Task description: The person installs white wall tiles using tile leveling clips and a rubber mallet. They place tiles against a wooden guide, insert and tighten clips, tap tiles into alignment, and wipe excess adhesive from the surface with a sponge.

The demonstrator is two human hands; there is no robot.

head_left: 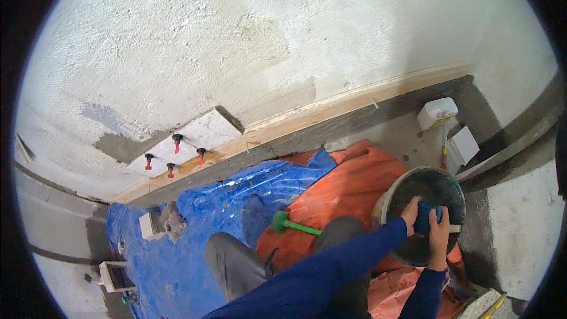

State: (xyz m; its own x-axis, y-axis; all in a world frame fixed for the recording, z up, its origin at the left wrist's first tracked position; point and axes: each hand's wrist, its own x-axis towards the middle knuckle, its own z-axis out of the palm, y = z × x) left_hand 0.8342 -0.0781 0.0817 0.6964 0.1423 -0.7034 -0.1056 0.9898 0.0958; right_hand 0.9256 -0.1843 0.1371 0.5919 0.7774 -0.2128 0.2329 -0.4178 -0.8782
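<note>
Both hands are over a dark bucket (404,201) at the right, which appears to hold dark water. Between them is a blue sponge or cloth (423,220); which of the two, I cannot tell. My left hand (410,215) grips its left side with curled fingers. My right hand (438,237) closes on it from the right. A pale flat strip (454,228) lies at the bucket's right rim, beside my right hand. Near my knees, a green mallet (289,223) lies on the orange sheet (348,183).
A blue tarp (207,224) covers the floor at left, with a grey rag (173,223) on it. Tiles (215,133) with red-and-black levelling clips are fixed low on the rough white wall (248,29). A white jug (437,112) and a white tile piece (465,143) stand in the right corner.
</note>
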